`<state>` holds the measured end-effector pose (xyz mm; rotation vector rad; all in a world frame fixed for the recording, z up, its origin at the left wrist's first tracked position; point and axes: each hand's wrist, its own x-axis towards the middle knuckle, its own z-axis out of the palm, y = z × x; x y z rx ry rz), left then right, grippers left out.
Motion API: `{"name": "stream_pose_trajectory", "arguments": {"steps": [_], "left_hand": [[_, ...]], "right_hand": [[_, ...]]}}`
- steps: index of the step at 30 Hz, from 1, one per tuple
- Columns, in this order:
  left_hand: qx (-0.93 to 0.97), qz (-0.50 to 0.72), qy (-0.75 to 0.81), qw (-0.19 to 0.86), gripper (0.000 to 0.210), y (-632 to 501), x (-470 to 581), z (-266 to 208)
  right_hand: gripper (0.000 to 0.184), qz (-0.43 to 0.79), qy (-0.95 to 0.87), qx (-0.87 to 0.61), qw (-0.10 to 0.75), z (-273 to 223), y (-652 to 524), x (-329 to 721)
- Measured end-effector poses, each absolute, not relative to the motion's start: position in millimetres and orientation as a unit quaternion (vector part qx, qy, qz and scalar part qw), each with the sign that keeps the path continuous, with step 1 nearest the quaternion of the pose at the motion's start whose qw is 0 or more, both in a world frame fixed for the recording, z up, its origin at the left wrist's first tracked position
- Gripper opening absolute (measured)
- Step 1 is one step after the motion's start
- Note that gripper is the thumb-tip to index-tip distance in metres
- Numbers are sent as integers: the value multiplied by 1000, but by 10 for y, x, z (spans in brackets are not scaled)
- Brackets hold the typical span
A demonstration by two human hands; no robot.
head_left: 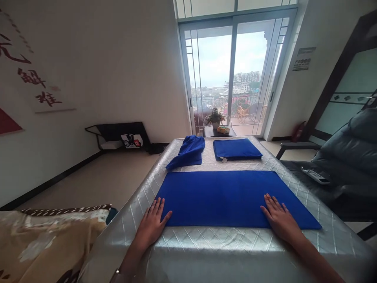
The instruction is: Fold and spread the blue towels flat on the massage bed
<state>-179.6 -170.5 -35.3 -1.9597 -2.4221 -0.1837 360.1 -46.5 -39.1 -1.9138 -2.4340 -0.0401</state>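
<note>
A blue towel [219, 196] lies spread flat in a long rectangle across the near part of the covered table. My left hand [153, 220] rests flat at its near left corner, fingers apart. On its right part, by the near edge, my right hand [278, 216] lies flat with fingers spread. Neither hand grips anything. Behind the spread towel sits a crumpled blue cloth [190, 151] on the left. To its right is a neat folded blue stack [237, 149] with a small white tag at its front edge.
A silvery quilted cover [206, 239] drapes the table. Beyond the far edge, a chair [225, 131] bears a potted plant [216, 118]. A dark armchair [338, 169] with a remote-like device [316, 175] stands right. Beige bedding [55, 243] lies at lower left.
</note>
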Motion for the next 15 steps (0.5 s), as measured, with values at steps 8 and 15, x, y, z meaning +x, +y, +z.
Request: {"name": "stream_pose_trajectory", "arguments": {"steps": [8,15], "left_hand": [[-634,-74,-768,53,82,-1650,-1883,-571],[-646,-72,-758,48,82,-1656,-1880,-554]], "right_hand": [[77,-31,-744,-667,20,-470,-402,4483],[77,-22,-736,-676,25,-407,-412,4458]]}}
